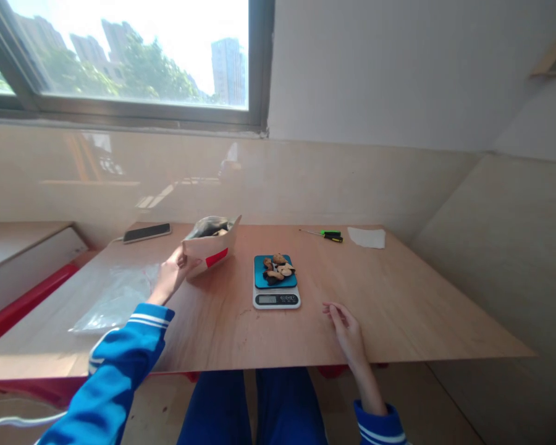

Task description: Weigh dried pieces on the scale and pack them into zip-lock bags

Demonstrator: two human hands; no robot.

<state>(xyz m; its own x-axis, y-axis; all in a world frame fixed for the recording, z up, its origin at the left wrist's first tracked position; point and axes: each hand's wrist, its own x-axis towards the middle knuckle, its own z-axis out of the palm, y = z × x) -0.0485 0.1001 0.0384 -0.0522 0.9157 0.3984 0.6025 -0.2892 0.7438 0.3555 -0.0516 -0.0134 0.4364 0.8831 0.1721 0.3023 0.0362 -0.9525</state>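
Observation:
My left hand (169, 276) is closed on the near left side of a paper pouch (206, 251) with a red label. The pouch stands open at the top, with a silvery lining and dark and pale pieces inside. To its right sits a kitchen scale (277, 301) with a blue plate and a small display, whose digits I cannot read. Several dried mushrooms (278, 270), brown and cream, lie heaped on that plate. My right hand (347, 327) hovers low over the table, right of the scale, fingers loosely curved and nothing visible in them.
A clear plastic bag (115, 300) lies flat on the wooden table (426, 309) at the left. A phone (147, 233) rests at the back left. Two screwdrivers (331, 235) and a white paper (367, 237) lie at the back right, near the wall.

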